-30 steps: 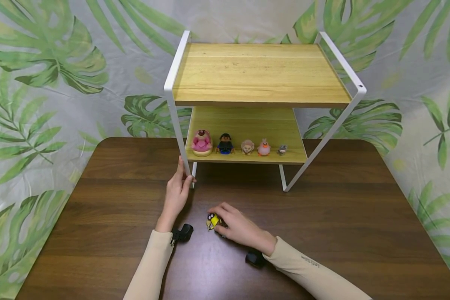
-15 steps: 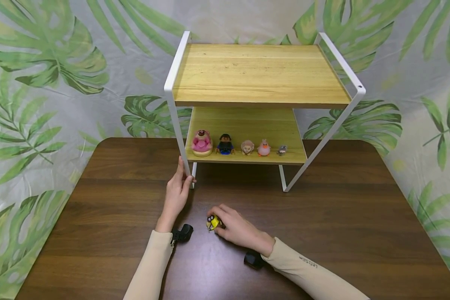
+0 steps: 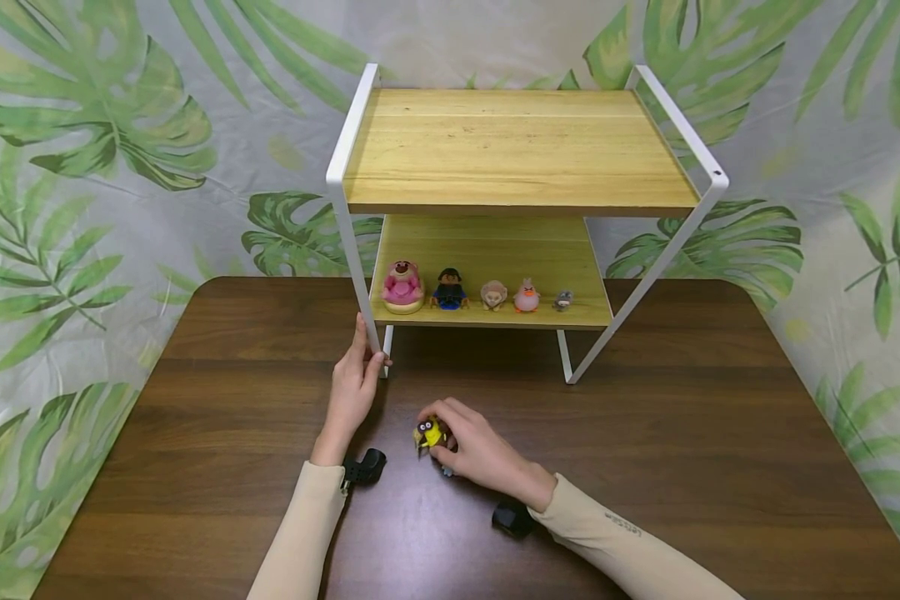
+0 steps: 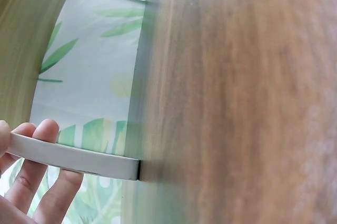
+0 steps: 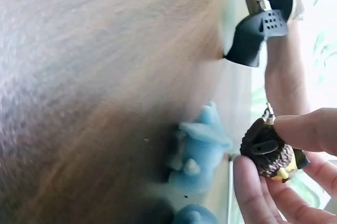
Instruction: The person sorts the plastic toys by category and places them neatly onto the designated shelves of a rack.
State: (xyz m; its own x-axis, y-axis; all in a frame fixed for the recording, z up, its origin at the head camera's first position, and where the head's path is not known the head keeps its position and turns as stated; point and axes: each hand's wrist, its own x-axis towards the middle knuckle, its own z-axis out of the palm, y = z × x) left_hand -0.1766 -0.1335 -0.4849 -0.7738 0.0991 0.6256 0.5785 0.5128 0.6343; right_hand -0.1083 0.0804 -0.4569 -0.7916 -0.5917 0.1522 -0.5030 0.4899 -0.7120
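Observation:
At the left front leg of a two-tier shelf, the left hand (image 3: 354, 386) grips the white metal bar (image 4: 84, 160), fingers on both sides of it. The right hand (image 3: 487, 450) pinches a small yellow and dark brown figurine (image 3: 429, 433) with big white eyes, between thumb and fingers above the table. From the right wrist, the figurine's (image 5: 265, 153) brown ridged back shows, with a short metal chain at one end. Beside that hand a light blue figurine (image 5: 200, 148) stands on the table, and part of a second blue figurine (image 5: 195, 215) shows at the frame's bottom edge.
Along the front of the lower wooden shelf (image 3: 487, 242) stand a pink bear figure (image 3: 402, 287), a figure in dark clothes (image 3: 449, 289), a beige figure (image 3: 493, 295), a pink bird-like figure (image 3: 527, 296) and a small grey figure (image 3: 563, 300). The upper shelf (image 3: 521, 150) overhangs them.
The right hand shifts slightly and the yellow figurine turns a little in its fingers. A bit of blue shows below that hand now. The left hand stays on the bar.

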